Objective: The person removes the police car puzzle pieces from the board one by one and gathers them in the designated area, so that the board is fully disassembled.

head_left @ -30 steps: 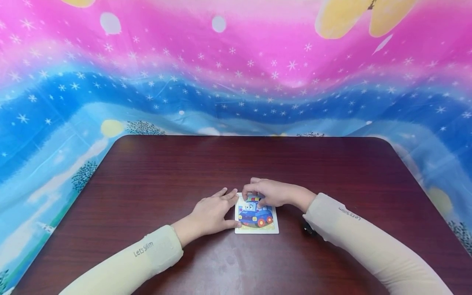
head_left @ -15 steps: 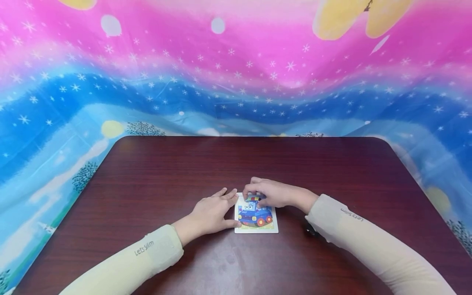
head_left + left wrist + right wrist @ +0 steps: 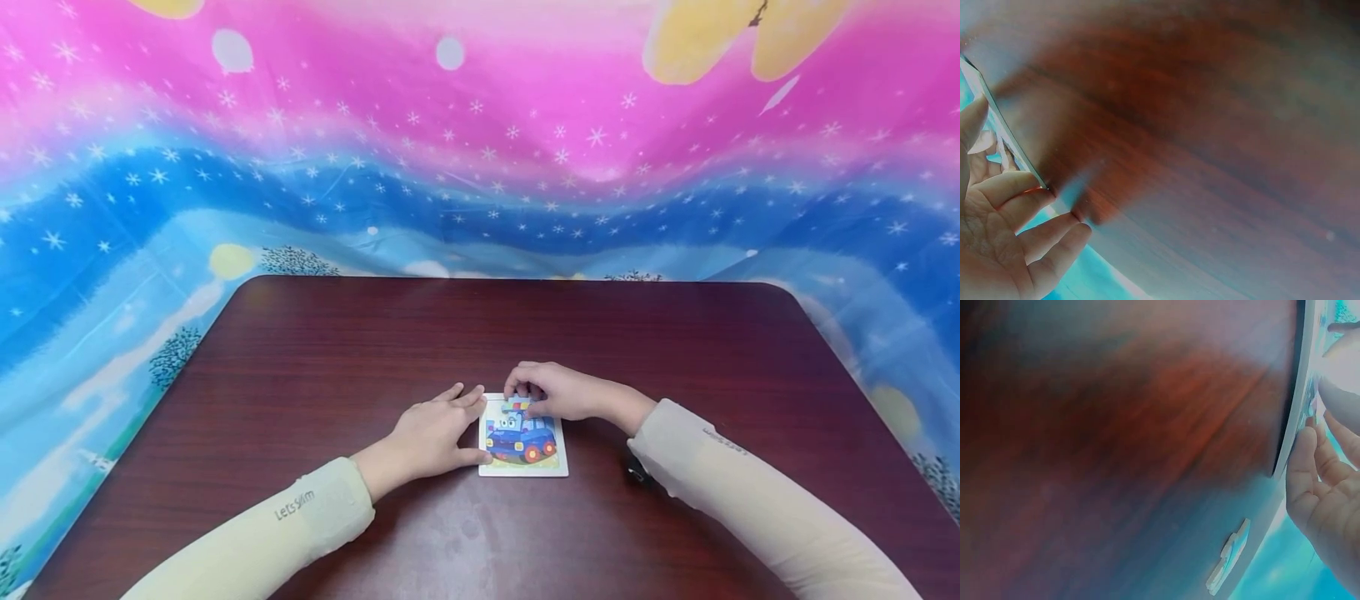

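Observation:
A small square jigsaw puzzle [image 3: 517, 458] of a blue cartoon car, in a white frame, lies flat on the table. My left hand [image 3: 423, 437] rests at its left edge with fingers fairly straight, the thumb on the lower left of the frame. Above the puzzle's top edge, my right hand [image 3: 566, 392] has curled fingers and pinches a puzzle piece [image 3: 517, 406] with coloured blocks on it, at the car's roof. The hand covers the upper right of the puzzle. In the right wrist view, the right fingers [image 3: 1302, 450] are close to the frame's edge.
A loose puzzle piece [image 3: 1229, 556] lies on the table beyond the right hand in the right wrist view; I cannot make it out in the head view. The dark wooden table [image 3: 420, 333] ends at a patterned cloth backdrop [image 3: 480, 183].
My right hand's fingers have shifted slightly right and drawn closer together, showing more of the puzzle's upper part and the coloured piece. The left hand and the frame hold their place.

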A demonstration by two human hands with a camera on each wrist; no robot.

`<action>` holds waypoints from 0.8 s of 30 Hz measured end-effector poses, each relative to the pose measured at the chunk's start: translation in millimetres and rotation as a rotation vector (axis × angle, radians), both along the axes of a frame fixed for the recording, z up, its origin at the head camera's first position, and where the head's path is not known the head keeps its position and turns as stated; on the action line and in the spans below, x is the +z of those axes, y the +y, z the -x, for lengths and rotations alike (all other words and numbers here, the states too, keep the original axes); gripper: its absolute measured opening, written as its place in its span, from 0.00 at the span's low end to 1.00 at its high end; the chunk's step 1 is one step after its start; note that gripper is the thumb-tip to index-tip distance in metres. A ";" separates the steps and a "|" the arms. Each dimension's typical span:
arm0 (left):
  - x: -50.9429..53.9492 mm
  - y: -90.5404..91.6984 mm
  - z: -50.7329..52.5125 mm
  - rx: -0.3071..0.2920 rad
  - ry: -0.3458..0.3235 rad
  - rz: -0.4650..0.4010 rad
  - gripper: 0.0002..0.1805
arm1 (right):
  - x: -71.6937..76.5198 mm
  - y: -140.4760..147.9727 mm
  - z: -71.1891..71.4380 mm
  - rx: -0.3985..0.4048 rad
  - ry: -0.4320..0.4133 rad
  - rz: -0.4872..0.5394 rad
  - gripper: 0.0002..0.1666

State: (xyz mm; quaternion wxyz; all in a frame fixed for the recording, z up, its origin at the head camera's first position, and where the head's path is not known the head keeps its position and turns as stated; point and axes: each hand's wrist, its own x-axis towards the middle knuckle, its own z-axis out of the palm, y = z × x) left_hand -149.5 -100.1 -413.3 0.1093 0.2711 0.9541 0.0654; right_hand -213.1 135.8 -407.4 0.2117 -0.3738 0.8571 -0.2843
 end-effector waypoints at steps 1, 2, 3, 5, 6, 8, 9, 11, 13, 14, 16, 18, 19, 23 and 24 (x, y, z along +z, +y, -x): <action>0.2 0.0 0.0 0.000 0.000 0.000 0.45 | -0.2 0.4 0.3 0.000 -0.001 0.013 0.15; 0.3 0.0 0.0 0.000 -0.001 -0.001 0.45 | -0.5 0.6 0.7 -0.001 -0.001 0.024 0.14; 0.6 0.1 -0.1 0.001 -0.001 -0.002 0.45 | -0.7 0.7 1.2 -0.001 -0.003 0.035 0.14; 1.0 0.2 0.0 0.000 0.001 -0.002 0.45 | -0.2 0.4 1.9 -0.001 -0.008 0.052 0.13; 1.2 0.2 -0.1 0.001 0.001 -0.002 0.45 | 0.2 0.3 2.2 0.000 -0.011 0.058 0.13; 1.5 0.2 -0.2 0.002 0.001 -0.002 0.45 | 0.7 -0.2 2.8 -0.003 -0.024 0.066 0.12; 1.7 0.3 -0.2 0.003 -0.001 -0.002 0.45 | 1.1 -0.1 3.0 -0.003 -0.031 0.070 0.11; 2.0 0.4 -0.2 0.005 -0.002 -0.002 0.44 | 1.6 0.2 3.2 -0.003 -0.046 0.079 0.10; 2.5 0.3 -0.2 0.006 -0.002 -0.004 0.44 | 1.5 0.5 3.5 -0.004 -0.061 0.088 0.10; 2.5 0.3 -0.3 0.005 -0.001 -0.005 0.44 | 1.6 0.7 3.5 -0.004 -0.065 0.092 0.10; 2.8 0.1 -0.5 0.003 0.001 -0.006 0.44 | 1.2 0.9 3.6 -0.007 -0.073 0.098 0.10; 2.8 -0.2 -0.8 0.001 0.002 -0.007 0.44 | 1.1 1.2 3.5 -0.009 -0.077 0.102 0.11; 2.7 -0.3 -0.9 0.001 0.002 -0.007 0.44 | 1.0 1.4 3.5 -0.010 -0.080 0.105 0.11; 2.1 -0.4 -1.0 0.001 0.004 -0.009 0.44 | 1.5 2.2 3.2 -0.016 -0.086 0.118 0.11; 1.8 -0.4 -1.0 0.002 0.005 -0.010 0.44 | 1.6 2.3 3.2 -0.019 -0.088 0.120 0.11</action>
